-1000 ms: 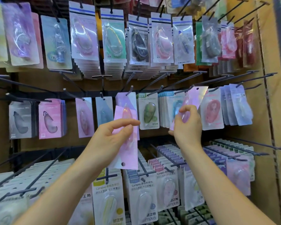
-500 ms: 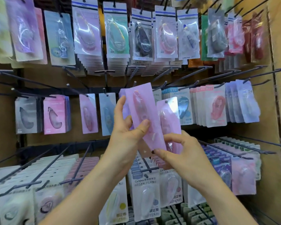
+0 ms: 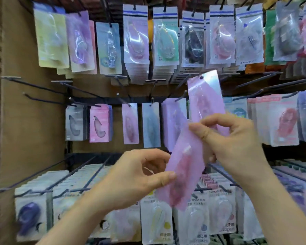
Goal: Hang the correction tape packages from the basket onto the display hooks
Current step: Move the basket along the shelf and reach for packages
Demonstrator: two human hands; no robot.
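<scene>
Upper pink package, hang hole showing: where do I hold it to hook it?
Pinch the upper pink package by its lower end, from below and the right, as the right hand does now. It stands nearly upright with the hang hole at the top, so a low grip leaves the hole free. The left hand pinches the lower pink package.

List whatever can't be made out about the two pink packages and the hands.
Head view only.
- Basket: outside the frame.
- Print on the upper pink package and lower pink package: motion blur.
- Top end and hang hole of the lower pink package: covered by the right hand.
- Fingertips of the left hand: partly behind the lower pink package.
</scene>
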